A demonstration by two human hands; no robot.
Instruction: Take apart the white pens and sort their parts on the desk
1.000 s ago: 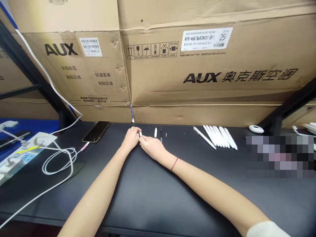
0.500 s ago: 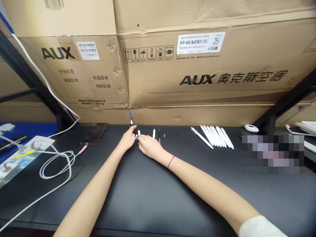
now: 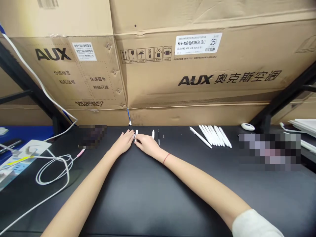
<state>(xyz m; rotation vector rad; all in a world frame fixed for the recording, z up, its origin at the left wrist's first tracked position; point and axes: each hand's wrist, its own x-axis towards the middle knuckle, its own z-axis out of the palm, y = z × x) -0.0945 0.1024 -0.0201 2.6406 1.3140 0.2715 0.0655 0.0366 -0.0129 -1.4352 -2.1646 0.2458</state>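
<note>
My left hand (image 3: 124,142) rests on the black tabletop with its fingers stretched out. Beside its fingertips, a short white pen part (image 3: 136,132) lies at the fingers of my right hand (image 3: 147,144), which are bent and closed on it. Just past my right hand stands out a white pen barrel (image 3: 153,134), its near end hidden by the hand. A thin dark pen refill (image 3: 158,135) lies to the right of that, followed by a tiny spring-like piece (image 3: 163,136).
Several white pens (image 3: 214,135) lie in a row to the right, with a white oval device (image 3: 248,126) beyond them. Large cardboard boxes (image 3: 197,95) stand along the back. A coiled white cable (image 3: 53,171) and a power strip (image 3: 23,161) are on the left.
My left hand has drawn back slightly to the left and its fingers now lie flatter, where the index finger pointed forward before. My right hand stays by the white pen part.
</note>
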